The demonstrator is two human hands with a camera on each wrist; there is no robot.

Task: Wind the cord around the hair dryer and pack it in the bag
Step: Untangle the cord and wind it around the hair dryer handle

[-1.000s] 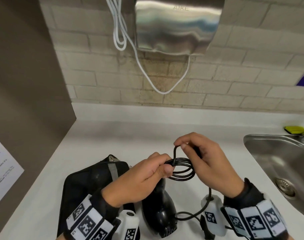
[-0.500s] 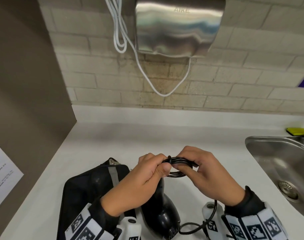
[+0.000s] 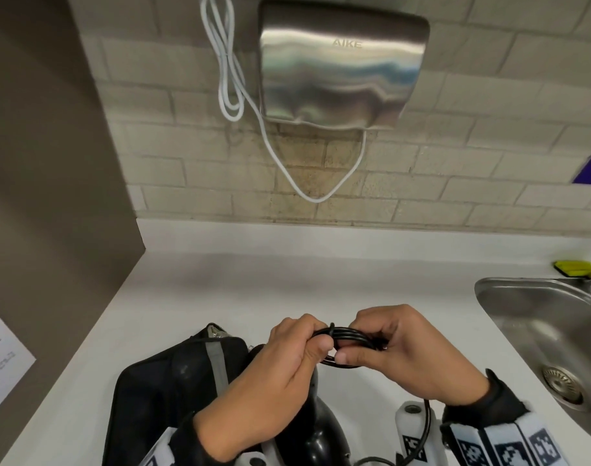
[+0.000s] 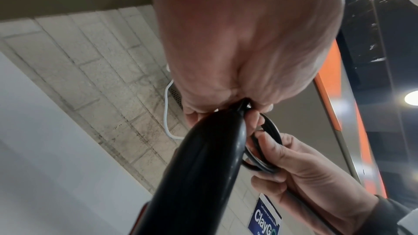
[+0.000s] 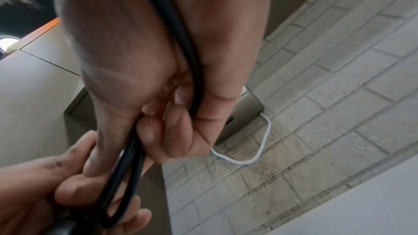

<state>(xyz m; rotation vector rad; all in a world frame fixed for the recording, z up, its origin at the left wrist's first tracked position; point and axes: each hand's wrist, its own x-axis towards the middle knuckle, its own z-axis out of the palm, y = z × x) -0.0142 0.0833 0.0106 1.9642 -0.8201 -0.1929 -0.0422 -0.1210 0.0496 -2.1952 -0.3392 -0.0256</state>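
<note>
A black hair dryer [image 3: 316, 428] hangs below my hands, handle end up. In the left wrist view its glossy handle [image 4: 203, 167] runs up into my left hand [image 4: 237, 106]. The black cord [image 3: 349, 336] is gathered in a flat coil of several loops between both hands. My left hand [image 3: 299, 348] grips the handle top and the coil's left end. My right hand [image 3: 385, 344] pinches the coil's right end, and the loose cord [image 5: 181, 42] runs up through its palm. The black bag [image 3: 173, 381] lies on the counter at lower left, partly hidden by my left forearm.
A steel sink [image 3: 549, 331] is sunk into the white counter [image 3: 236, 287] on the right, with a yellow sponge [image 3: 575, 268] behind it. A steel hand dryer [image 3: 341, 65] with a white cable [image 3: 226, 75] hangs on the brick wall. A brown partition [image 3: 45, 196] stands at left.
My right hand has come down from a raised loop and closed onto the coil, flattening it against my left hand. Both hands have drawn close together.
</note>
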